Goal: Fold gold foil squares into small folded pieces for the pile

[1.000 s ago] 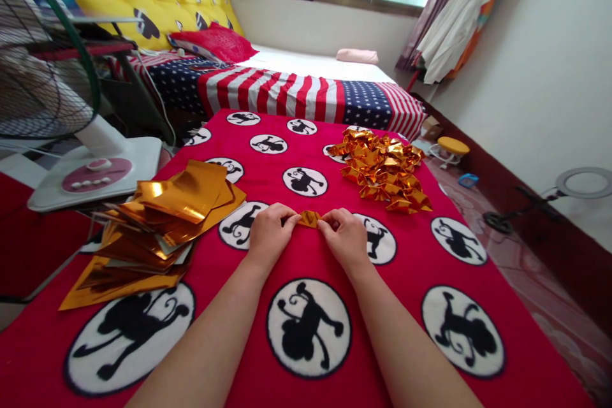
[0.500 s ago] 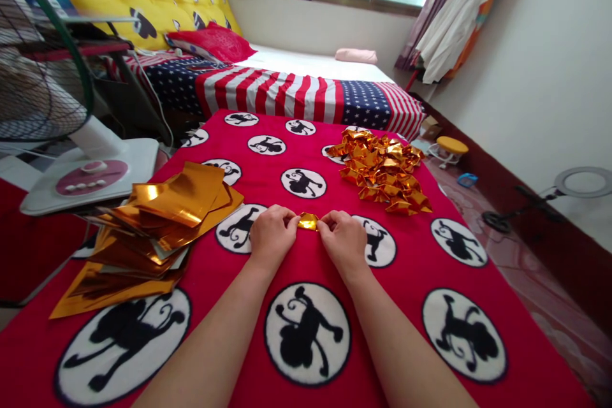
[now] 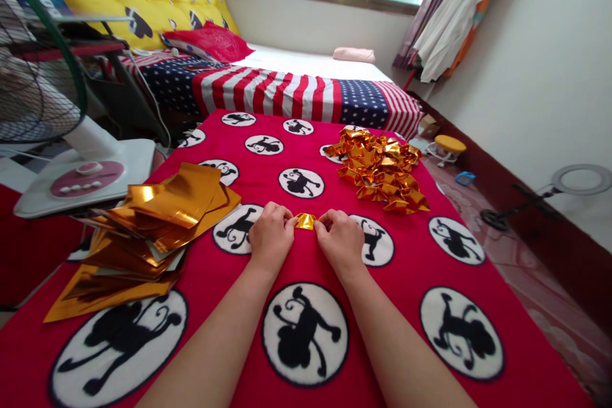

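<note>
A small folded piece of gold foil paper (image 3: 305,221) is stretched between my two hands over the middle of the red cloth (image 3: 382,306). My left hand (image 3: 271,231) pinches its left end, and my right hand (image 3: 340,236) pinches the right end. Both hands are closed, thumbs against fingers. Left of them lies a loose, fanned stack of flat gold foil sheets (image 3: 172,204). Beyond my right hand is a heap of several folded gold foil pieces (image 3: 382,166).
A fan (image 3: 86,140) stands at the left, its white base beside the table. Behind the table is a bed with a flag-patterned cover (image 3: 277,92). On the floor at the right are a yellow stool (image 3: 450,143) and a ring light (image 3: 581,179).
The view has shifted slightly. Both hands keep hold of the foil piece, whose upper outline looks slightly different between the fingertips.
</note>
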A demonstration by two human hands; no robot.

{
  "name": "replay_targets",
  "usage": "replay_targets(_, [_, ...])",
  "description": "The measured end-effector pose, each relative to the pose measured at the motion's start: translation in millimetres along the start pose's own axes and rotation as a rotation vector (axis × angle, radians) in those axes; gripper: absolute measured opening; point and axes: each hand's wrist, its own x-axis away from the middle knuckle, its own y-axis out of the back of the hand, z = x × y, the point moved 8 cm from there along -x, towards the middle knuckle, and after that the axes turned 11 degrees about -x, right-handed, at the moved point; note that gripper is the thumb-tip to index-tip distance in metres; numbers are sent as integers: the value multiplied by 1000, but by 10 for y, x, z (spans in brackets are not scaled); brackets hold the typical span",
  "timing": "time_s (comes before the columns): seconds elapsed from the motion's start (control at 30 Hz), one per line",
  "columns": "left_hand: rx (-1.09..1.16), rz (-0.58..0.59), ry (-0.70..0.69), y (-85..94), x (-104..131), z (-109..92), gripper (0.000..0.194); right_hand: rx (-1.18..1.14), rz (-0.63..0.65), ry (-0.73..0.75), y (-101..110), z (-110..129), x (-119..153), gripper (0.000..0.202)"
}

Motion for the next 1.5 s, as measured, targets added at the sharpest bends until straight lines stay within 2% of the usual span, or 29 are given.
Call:
replay_targets(0.23, [-61,29,34,4,23,-28,13,10,-3,22,-12,15,11,13])
replay_targets(0.4, [-137,-10,38,48,24,-29,17,35,-9,28,-15,24,18,13])
replay_targets(0.73, [-1,-18,19,15,10,48,17,21,-41,25,-9,50,35,9])
replay_targets(0.8, [69,-37,15,21,10,76,15,-56,-52,20,-2,25,45,7])
replay_targets(0.93, [281,-44,9,5,2,129,14,-337,-36,16,-5,-53,45,20])
replay_targets(1.13, [527,-58,-34,14,-24,131,17,-804,6,-18,-39,-115,7,18])
replay_targets(1.3, [595,-43,-38,39,-17,104,15,-890,-26,-34,-1,-97,-1,14])
replay_targets(1.5, [740,-13,-189,36,-17,-21,16,-953,5,-50,-5,-61,24,10])
